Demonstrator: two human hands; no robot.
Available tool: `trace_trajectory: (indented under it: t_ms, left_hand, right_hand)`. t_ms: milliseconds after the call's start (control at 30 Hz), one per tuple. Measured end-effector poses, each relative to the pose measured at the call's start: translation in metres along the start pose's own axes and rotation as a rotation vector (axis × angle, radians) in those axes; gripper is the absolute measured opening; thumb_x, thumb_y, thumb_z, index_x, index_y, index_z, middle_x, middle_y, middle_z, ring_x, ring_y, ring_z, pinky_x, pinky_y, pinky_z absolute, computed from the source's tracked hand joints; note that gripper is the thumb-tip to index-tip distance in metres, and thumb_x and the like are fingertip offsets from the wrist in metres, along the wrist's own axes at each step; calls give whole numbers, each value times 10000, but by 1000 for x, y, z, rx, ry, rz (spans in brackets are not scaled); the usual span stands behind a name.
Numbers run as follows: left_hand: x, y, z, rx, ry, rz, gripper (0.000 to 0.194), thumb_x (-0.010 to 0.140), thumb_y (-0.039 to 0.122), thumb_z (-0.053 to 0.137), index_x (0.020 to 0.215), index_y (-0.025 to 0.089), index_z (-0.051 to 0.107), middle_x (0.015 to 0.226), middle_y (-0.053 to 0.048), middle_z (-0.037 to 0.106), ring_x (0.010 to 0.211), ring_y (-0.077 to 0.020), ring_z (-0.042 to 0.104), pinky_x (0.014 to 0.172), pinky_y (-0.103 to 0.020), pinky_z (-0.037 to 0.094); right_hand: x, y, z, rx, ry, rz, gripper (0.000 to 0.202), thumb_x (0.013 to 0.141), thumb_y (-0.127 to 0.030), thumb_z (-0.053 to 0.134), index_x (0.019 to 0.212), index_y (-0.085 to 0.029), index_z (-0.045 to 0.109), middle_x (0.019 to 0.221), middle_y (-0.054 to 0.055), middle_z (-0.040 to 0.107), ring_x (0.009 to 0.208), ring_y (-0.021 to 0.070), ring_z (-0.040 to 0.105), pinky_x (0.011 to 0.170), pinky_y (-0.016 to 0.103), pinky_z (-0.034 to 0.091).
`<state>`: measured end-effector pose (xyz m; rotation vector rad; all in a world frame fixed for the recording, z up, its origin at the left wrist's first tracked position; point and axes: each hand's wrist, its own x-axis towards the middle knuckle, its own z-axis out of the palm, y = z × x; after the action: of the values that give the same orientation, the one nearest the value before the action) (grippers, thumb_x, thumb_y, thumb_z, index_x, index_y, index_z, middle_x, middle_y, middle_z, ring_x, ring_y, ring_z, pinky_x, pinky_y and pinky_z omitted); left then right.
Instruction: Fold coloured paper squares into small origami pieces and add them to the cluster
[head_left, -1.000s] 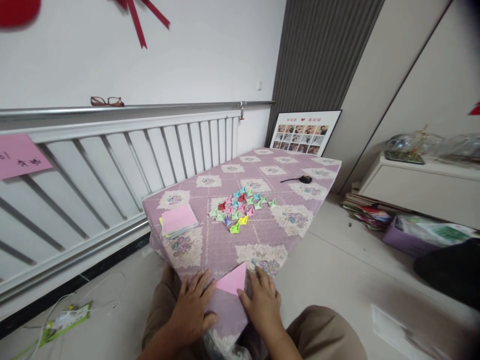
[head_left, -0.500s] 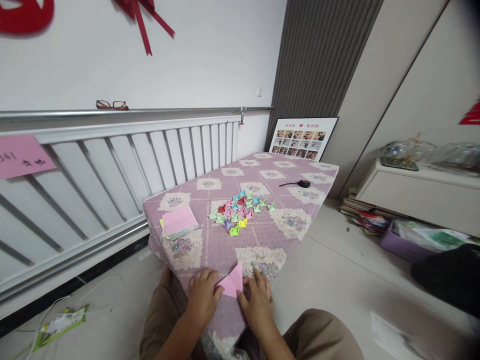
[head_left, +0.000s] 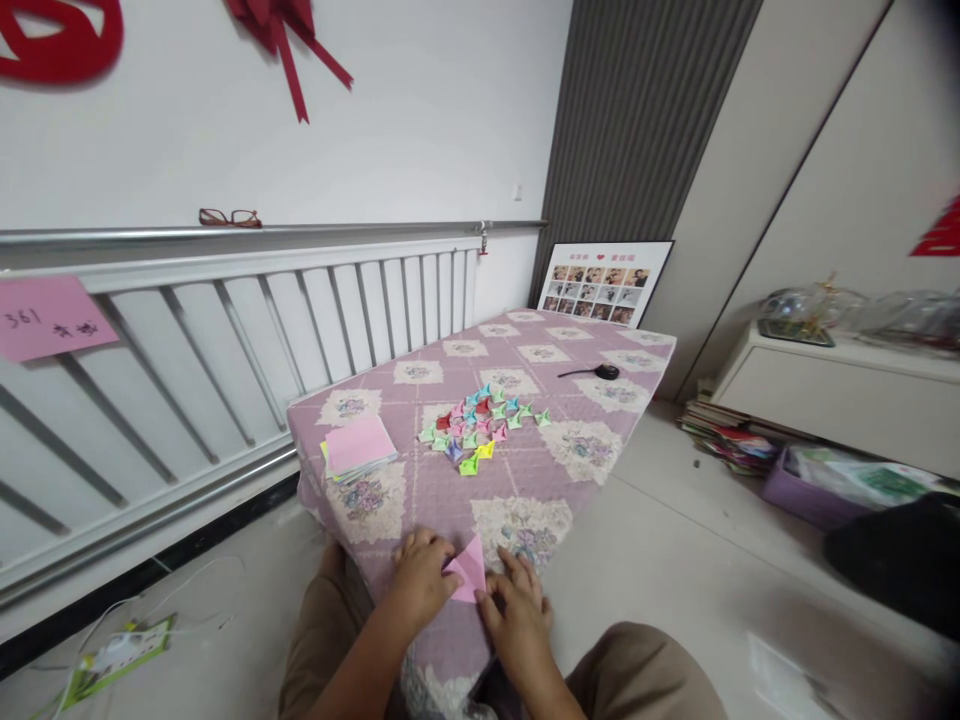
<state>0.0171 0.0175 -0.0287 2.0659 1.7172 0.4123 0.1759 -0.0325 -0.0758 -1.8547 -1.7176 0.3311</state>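
Currently, a partly folded sheet of pink origami paper is lying at the near end of the table, a pointed corner aiming away from the person. The left hand is pinching its left side, the thumb resting over the paper. The right hand is touching the lower right corner with bent fingers; whether it is gripping or only pressing cannot be told. Both hands are resting over a purple floral tablecloth. Farther out, small folded paper figures in green, blue, pink, red, yellow and purple are standing in a cluster, and a stack of colored paper squares is sitting to their left. Beyond them, a black round object is lying near the right edge, while a photo board is leaning behind the far end.
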Motion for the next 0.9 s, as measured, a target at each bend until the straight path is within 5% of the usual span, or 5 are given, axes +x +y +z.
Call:
trace_trajectory:
  t_ms: [133, 300, 533, 700, 900]
  left_hand:
    - [-1, -1, -1, -140, -20, 38, 94, 751, 246, 581, 775, 192, 653, 884, -29, 625, 890, -191, 565, 805, -297, 405]
    - [-7, 1, -5, -300, 7, 76, 81, 752, 184, 532, 704, 168, 594, 753, -8, 588, 742, -149, 559, 675, -236, 407]
    - [-22, 11, -23, -500, 146, 144, 39, 730, 195, 546, 692, 196, 555, 799, -14, 579, 807, -165, 560, 772, -269, 425]
    - [-35, 16, -10, -1022, 348, -129, 362, 726, 318, 621, 1065, 207, 557, 1004, -51, 626, 874, -174, 590, 767, -278, 454]
    - [-52, 33, 16, -1442, 76, -199, 466, 652, 520, 732, 930, 153, 652, 683, 19, 566, 542, -80, 426, 517, -204, 327]
  right_hand:
    - [-3, 1, -5, 102, 27, 13, 185, 844, -317, 512, 747, -246, 652, 1261, 75, 607, 1230, 356, 473, 912, 650, 351]
    - [-2, -4, -22, 375, -19, -123, 248, 863, -385, 494, 746, -220, 636, 768, 49, 689, 758, 217, 644, 739, 338, 502]
    - [-3, -21, -36, 634, -85, -139, 275, 857, -427, 522, 836, -202, 680, 799, 58, 701, 764, 205, 647, 710, 273, 509]
    - [-3, -31, -39, 813, -84, -33, 346, 824, -502, 570, 885, -188, 701, 822, 69, 720, 780, 223, 657, 724, 305, 526]
    - [-6, -40, -42, 885, -70, -22, 360, 811, -510, 590, 895, -182, 710, 797, 73, 721, 745, 222, 658, 711, 313, 527]
